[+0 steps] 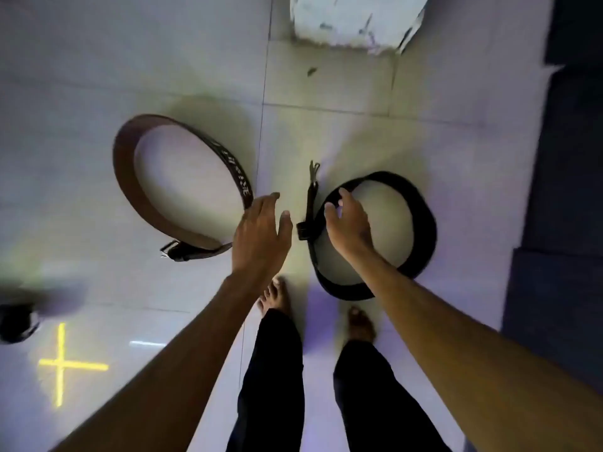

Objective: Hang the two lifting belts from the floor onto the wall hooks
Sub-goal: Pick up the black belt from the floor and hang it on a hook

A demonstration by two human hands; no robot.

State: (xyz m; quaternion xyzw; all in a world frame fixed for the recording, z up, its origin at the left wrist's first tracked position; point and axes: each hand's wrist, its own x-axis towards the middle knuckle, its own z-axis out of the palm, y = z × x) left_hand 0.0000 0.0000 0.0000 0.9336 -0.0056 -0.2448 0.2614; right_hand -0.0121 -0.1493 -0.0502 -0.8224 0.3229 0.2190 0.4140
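Two lifting belts lie coiled on edge on the white tiled floor. The brown belt [130, 177] forms a large ring at the left, its buckle at the near side. The black belt [421, 223] forms a smaller ring at the right, its strap end pointing away. My left hand [261, 236] hovers open beside the brown belt's near right edge, fingers spread. My right hand [349, 223] is open over the black belt's left rim, fingertips at the rim without closing on it. No wall hooks are in view.
My bare feet [277, 298] stand just behind the belts. A dark mat or wall panel [561, 190] runs along the right. A white pillar base [352, 21] stands ahead. A dark object [16, 321] and a yellow cross of light [62, 365] lie at the left.
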